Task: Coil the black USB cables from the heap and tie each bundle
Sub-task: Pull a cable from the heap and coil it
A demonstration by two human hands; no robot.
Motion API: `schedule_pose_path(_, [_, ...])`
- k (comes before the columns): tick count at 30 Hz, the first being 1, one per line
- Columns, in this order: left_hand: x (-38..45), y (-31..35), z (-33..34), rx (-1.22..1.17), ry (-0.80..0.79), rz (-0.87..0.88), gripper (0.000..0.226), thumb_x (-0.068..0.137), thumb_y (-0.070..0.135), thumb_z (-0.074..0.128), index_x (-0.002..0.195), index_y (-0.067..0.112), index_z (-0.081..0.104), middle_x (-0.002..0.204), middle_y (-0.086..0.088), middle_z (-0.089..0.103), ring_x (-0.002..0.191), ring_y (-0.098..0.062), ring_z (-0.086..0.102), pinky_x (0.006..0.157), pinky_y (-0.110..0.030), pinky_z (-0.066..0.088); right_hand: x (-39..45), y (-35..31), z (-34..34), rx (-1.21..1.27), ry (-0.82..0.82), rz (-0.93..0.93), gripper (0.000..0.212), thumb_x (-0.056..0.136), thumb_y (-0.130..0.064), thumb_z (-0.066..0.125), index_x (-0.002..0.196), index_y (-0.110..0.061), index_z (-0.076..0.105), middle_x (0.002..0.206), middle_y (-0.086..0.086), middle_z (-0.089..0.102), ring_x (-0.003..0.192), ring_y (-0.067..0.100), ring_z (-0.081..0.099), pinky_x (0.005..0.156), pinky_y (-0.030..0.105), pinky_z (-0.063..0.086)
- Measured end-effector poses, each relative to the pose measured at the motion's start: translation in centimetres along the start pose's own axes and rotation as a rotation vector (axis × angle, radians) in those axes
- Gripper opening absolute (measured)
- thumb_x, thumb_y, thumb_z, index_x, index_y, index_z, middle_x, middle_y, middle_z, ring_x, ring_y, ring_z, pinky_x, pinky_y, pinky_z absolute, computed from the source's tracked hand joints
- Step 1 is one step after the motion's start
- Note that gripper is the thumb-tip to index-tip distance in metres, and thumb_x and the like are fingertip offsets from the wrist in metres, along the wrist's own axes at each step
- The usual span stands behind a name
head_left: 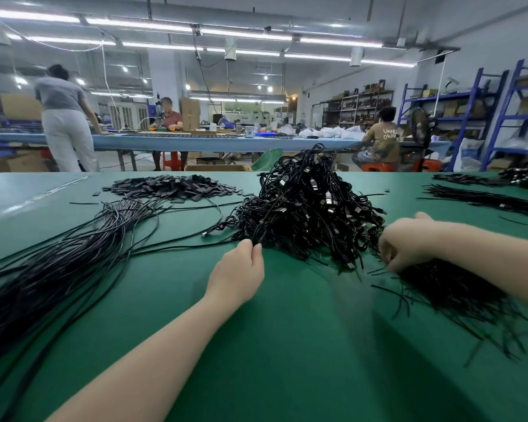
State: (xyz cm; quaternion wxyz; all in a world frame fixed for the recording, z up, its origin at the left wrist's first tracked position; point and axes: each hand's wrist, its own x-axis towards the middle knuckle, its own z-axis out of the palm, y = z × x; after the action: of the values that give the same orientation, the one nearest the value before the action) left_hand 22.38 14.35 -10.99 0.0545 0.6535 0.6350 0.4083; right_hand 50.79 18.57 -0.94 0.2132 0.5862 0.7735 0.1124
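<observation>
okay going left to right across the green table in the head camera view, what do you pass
Long bundle of loose straight black cables → left hand, pinching a cable at the heap's edge → tall tangled heap of black USB cables → right hand, fingers curled into a flat pile of short black ties.

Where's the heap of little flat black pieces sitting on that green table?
The flat black pieces lie at the table's far edge, left of centre, just left of the tall cable heap.

Pale lettering on back of brown T-shirt (382, 138), seated person at about 1 o'clock. Reads roughly "UNK" over "OWN", partly cut off. Nothing else legible.
</observation>
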Motion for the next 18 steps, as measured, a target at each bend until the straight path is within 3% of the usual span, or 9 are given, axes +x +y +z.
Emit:
schedule_pose_path(4, [-0.2, 0.2, -0.1, -0.005, -0.045, -0.006, 0.038, 0.102, 0.036, 0.029, 0.070, 0.015, 0.030, 0.065, -0.002, 0.047, 0.061, -0.024, 0.044, 0.055, -0.034, 0.029, 0.3, -1.0, 2.1, -0.242, 0.159, -0.071, 0.028, 0.090, -0.046, 0.055, 0.116, -0.038, 0.062, 0.111, -0.018, 0.061, 0.112, 0.012, 0.052, 0.080, 0.031, 0.025])
schedule_pose_path(6, [-0.3, 0.2, -0.2, 0.007, -0.053, -0.003, 0.038, 0.103, 0.036, 0.029, 0.070, 0.015, 0.031, 0.066, -0.001, 0.047, 0.061, -0.024, 0.045, 0.055, -0.034, 0.028, 0.7, -1.6, 3.0, -0.418, 0.280, -0.108, 0.019, 0.092, -0.024, 0.051, 0.103, -0.029, 0.066, 0.103, -0.011, 0.065, 0.103, 0.015, 0.056, 0.075, 0.029, 0.028])
schedule_pose_path(8, [-0.2, 0.1, -0.3, 0.013, -0.060, -0.002, 0.038, 0.103, 0.036, 0.029, 0.072, 0.014, 0.035, 0.067, -0.001, 0.049, 0.064, -0.025, 0.047, 0.057, -0.034, 0.030, 1.1, -1.9, 3.3, -0.526, 0.333, -0.124, 0.020, 0.086, -0.004, 0.048, 0.082, -0.020, 0.059, 0.092, -0.006, 0.067, 0.091, 0.017, 0.061, 0.071, 0.028, 0.033])
schedule_pose_path(12, [0.2, -0.2, -0.4, -0.065, -0.123, -0.020, 0.033, 0.102, 0.035, 0.032, 0.079, 0.020, 0.050, 0.069, 0.005, 0.053, 0.065, -0.017, 0.051, 0.061, -0.032, 0.037, 1.5, -2.1, 2.3, -0.511, 0.259, -0.179, 0.022, 0.082, 0.000, 0.046, 0.073, -0.019, 0.052, 0.084, -0.004, 0.065, 0.079, 0.019, 0.060, 0.078, 0.029, 0.050])
schedule_pose_path(15, [0.9, -0.6, -0.7, -0.269, -0.215, -0.090, 0.031, 0.102, 0.031, 0.035, 0.075, 0.022, 0.048, 0.069, 0.003, 0.054, 0.062, -0.015, 0.046, 0.063, -0.031, 0.039, 1.3, -1.7, 1.4, -0.209, 0.227, -0.184, 0.013, 0.089, -0.019, 0.048, 0.083, -0.026, 0.058, 0.082, -0.010, 0.060, 0.074, 0.012, 0.057, 0.068, 0.025, 0.048])
schedule_pose_path(18, [1.5, -1.0, -1.4, -0.492, -0.295, -0.140, 0.031, 0.104, 0.025, 0.035, 0.076, 0.016, 0.044, 0.064, 0.003, 0.042, 0.058, -0.013, 0.037, 0.054, -0.024, 0.035, 0.6, -2.3, -0.2, 0.448, 0.488, -0.200, 0.011, 0.084, -0.023, 0.064, 0.076, -0.028, 0.060, 0.078, -0.011, 0.066, 0.067, -0.003, 0.055, 0.063, 0.016, 0.043])
